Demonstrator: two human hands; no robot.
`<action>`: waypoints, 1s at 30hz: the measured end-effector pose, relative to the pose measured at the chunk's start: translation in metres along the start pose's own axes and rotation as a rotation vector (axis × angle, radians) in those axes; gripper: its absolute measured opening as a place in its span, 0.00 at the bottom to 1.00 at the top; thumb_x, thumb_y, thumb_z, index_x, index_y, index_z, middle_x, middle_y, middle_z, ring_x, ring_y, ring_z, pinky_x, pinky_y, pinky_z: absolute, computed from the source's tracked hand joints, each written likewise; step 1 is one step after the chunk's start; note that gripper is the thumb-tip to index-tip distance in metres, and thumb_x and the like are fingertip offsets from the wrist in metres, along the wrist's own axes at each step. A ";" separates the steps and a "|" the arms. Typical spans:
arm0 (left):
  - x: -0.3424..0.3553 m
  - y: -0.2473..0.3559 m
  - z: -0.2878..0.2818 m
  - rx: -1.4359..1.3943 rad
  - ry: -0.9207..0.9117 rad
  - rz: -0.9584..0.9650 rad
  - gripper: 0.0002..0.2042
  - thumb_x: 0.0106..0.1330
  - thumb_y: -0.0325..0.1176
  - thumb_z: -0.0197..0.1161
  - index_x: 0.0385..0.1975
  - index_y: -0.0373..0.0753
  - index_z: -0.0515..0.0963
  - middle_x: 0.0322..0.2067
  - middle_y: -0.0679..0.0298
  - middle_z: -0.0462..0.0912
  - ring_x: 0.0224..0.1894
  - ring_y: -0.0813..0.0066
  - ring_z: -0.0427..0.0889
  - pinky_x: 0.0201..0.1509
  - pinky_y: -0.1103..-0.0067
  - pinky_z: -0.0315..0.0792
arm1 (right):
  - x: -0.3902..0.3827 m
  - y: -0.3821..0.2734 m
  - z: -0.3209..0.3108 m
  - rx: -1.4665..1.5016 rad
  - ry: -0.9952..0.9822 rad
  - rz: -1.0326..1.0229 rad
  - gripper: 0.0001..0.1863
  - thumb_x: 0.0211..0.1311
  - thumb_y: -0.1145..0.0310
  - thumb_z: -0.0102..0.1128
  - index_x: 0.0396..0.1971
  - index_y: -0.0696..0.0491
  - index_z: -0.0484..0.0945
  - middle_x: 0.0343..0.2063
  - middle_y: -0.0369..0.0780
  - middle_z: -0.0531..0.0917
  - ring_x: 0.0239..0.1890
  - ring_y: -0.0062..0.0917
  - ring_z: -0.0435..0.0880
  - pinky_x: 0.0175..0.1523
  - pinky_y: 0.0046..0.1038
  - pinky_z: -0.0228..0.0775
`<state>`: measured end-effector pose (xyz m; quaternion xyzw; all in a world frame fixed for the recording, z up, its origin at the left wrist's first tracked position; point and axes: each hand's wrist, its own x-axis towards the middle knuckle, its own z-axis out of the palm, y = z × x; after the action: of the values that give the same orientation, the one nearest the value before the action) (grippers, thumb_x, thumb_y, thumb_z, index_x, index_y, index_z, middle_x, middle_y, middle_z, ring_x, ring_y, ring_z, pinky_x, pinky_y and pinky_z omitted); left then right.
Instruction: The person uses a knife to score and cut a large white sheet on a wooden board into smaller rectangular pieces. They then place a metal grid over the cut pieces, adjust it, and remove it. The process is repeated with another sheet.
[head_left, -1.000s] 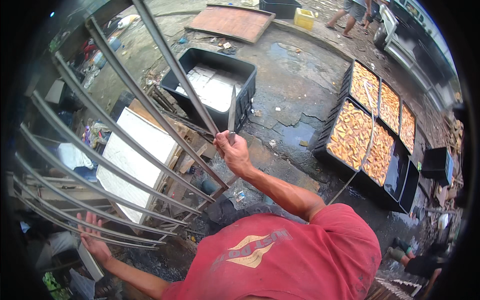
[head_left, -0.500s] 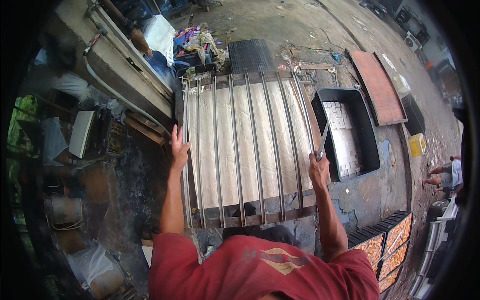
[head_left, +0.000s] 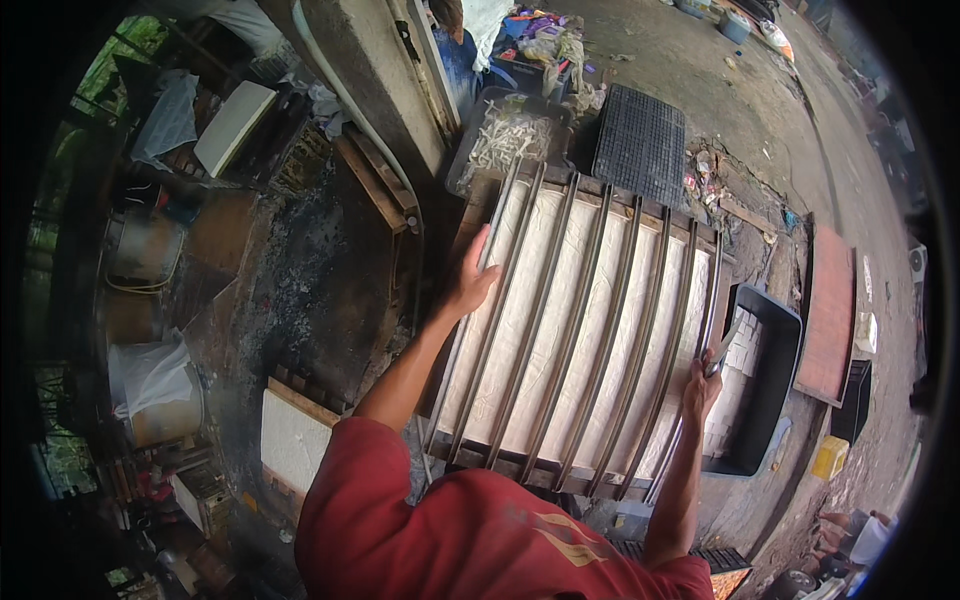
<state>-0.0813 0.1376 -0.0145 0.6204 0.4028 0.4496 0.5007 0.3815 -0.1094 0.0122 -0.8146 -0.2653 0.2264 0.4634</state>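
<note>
A rack of several parallel metal bars [head_left: 590, 325] lies over a pale, creased sheet [head_left: 535, 300] that shows between the bars. My left hand [head_left: 470, 284] is closed on the rack's left outer bar, fingers along the outside and thumb on the inner side. At the rack's right edge, my right hand [head_left: 702, 388] is wrapped round a knife [head_left: 724, 350] and rests against the outermost bar. The knife blade points up and away, over the rim of a dark plastic tub [head_left: 792, 345]. Rows of white blocks [head_left: 735, 365] lie in that tub.
Behind the rack stand a bin of white strips [head_left: 510, 140] and a black crate [head_left: 640, 135]. A concrete post [head_left: 375, 75] rises at far left. To the right lie a reddish board [head_left: 828, 310] and a yellow container [head_left: 829, 457]. A white slab [head_left: 293, 432] is beside my left arm.
My view has swung left, so the rack and tub appear farther right and tilted. The pale sheet now reaches closer to the rack's near edge. The knife stays in my right hand.
</note>
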 end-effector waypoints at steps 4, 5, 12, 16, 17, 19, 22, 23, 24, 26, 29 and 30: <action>0.086 -0.013 0.009 0.176 0.008 0.014 0.37 0.66 0.26 0.63 0.77 0.33 0.58 0.75 0.49 0.64 0.78 0.61 0.61 0.81 0.70 0.53 | 0.088 0.001 0.025 0.287 -0.193 -0.220 0.27 0.70 0.58 0.65 0.59 0.65 0.79 0.40 0.33 0.80 0.41 0.19 0.77 0.49 0.24 0.68; 0.096 -0.014 0.011 0.200 -0.002 -0.078 0.38 0.66 0.24 0.63 0.78 0.34 0.58 0.76 0.51 0.64 0.78 0.64 0.61 0.80 0.72 0.54 | 0.098 0.000 0.031 0.373 -0.199 -0.246 0.30 0.70 0.57 0.65 0.60 0.66 0.78 0.45 0.34 0.82 0.45 0.19 0.79 0.52 0.24 0.69; 0.086 -0.008 0.009 0.496 -0.033 -0.008 0.38 0.66 0.31 0.65 0.77 0.31 0.58 0.77 0.45 0.60 0.80 0.57 0.58 0.83 0.69 0.50 | 0.083 -0.023 0.029 -0.040 -0.075 -0.026 0.16 0.74 0.62 0.61 0.50 0.58 0.81 0.24 0.29 0.75 0.23 0.14 0.71 0.26 0.24 0.60; 0.078 0.001 0.010 0.424 -0.062 0.074 0.40 0.67 0.34 0.66 0.78 0.32 0.55 0.78 0.43 0.55 0.82 0.56 0.52 0.84 0.70 0.46 | 0.080 -0.023 0.001 0.075 -0.198 0.074 0.24 0.72 0.65 0.63 0.63 0.58 0.80 0.32 0.28 0.81 0.29 0.14 0.73 0.34 0.22 0.63; 0.065 0.005 0.009 0.326 -0.087 -0.075 0.41 0.67 0.32 0.66 0.78 0.33 0.54 0.78 0.43 0.55 0.82 0.57 0.52 0.84 0.70 0.45 | 0.075 -0.018 -0.007 0.151 -0.254 0.084 0.24 0.72 0.65 0.63 0.64 0.58 0.80 0.32 0.28 0.80 0.29 0.13 0.72 0.34 0.22 0.62; 0.021 0.018 0.005 0.125 -0.098 -0.167 0.41 0.67 0.32 0.66 0.79 0.34 0.54 0.79 0.44 0.53 0.82 0.57 0.50 0.84 0.69 0.45 | 0.048 -0.003 -0.027 0.124 -0.263 0.114 0.25 0.74 0.66 0.61 0.67 0.58 0.77 0.36 0.30 0.82 0.31 0.15 0.75 0.35 0.22 0.64; -0.088 0.044 -0.016 0.140 -0.163 -0.169 0.41 0.68 0.32 0.65 0.79 0.33 0.54 0.81 0.46 0.49 0.83 0.59 0.46 0.84 0.69 0.41 | -0.036 0.016 -0.068 0.185 -0.292 0.192 0.25 0.74 0.67 0.61 0.68 0.57 0.76 0.51 0.35 0.84 0.48 0.20 0.81 0.51 0.25 0.71; -0.128 0.053 -0.024 0.123 -0.176 -0.116 0.41 0.68 0.31 0.65 0.79 0.33 0.54 0.81 0.47 0.47 0.83 0.60 0.45 0.84 0.69 0.40 | -0.067 0.020 -0.076 0.170 -0.278 0.114 0.25 0.74 0.68 0.61 0.68 0.56 0.76 0.56 0.37 0.83 0.55 0.21 0.80 0.57 0.27 0.70; -0.169 0.062 -0.028 0.054 -0.174 -0.205 0.41 0.68 0.31 0.65 0.79 0.33 0.53 0.81 0.47 0.46 0.84 0.60 0.43 0.84 0.68 0.38 | -0.098 0.021 -0.091 0.200 -0.310 0.156 0.24 0.74 0.69 0.61 0.67 0.57 0.76 0.57 0.37 0.83 0.56 0.21 0.80 0.59 0.27 0.70; -0.234 0.077 -0.034 -0.019 -0.157 -0.208 0.41 0.67 0.31 0.65 0.79 0.34 0.53 0.81 0.47 0.45 0.84 0.61 0.41 0.84 0.68 0.37 | -0.151 0.023 -0.107 0.182 -0.354 0.054 0.25 0.73 0.69 0.62 0.67 0.60 0.76 0.57 0.36 0.82 0.58 0.21 0.79 0.64 0.25 0.66; -0.296 0.097 -0.035 0.000 -0.133 -0.196 0.40 0.67 0.32 0.66 0.79 0.34 0.57 0.82 0.48 0.45 0.84 0.61 0.39 0.84 0.67 0.36 | -0.207 0.022 -0.119 0.251 -0.274 0.167 0.30 0.70 0.63 0.63 0.67 0.63 0.74 0.42 0.35 0.82 0.41 0.16 0.76 0.47 0.20 0.64; -0.303 0.100 -0.032 0.036 -0.139 -0.175 0.39 0.66 0.32 0.66 0.78 0.35 0.58 0.82 0.47 0.44 0.84 0.60 0.39 0.84 0.66 0.36 | -0.212 0.020 -0.118 0.214 -0.216 0.171 0.30 0.69 0.63 0.63 0.67 0.63 0.75 0.38 0.33 0.80 0.37 0.14 0.73 0.42 0.20 0.62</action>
<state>-0.1896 -0.1597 0.0397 0.6216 0.4276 0.3526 0.5535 0.2975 -0.3291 0.0758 -0.7512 -0.2176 0.3782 0.4953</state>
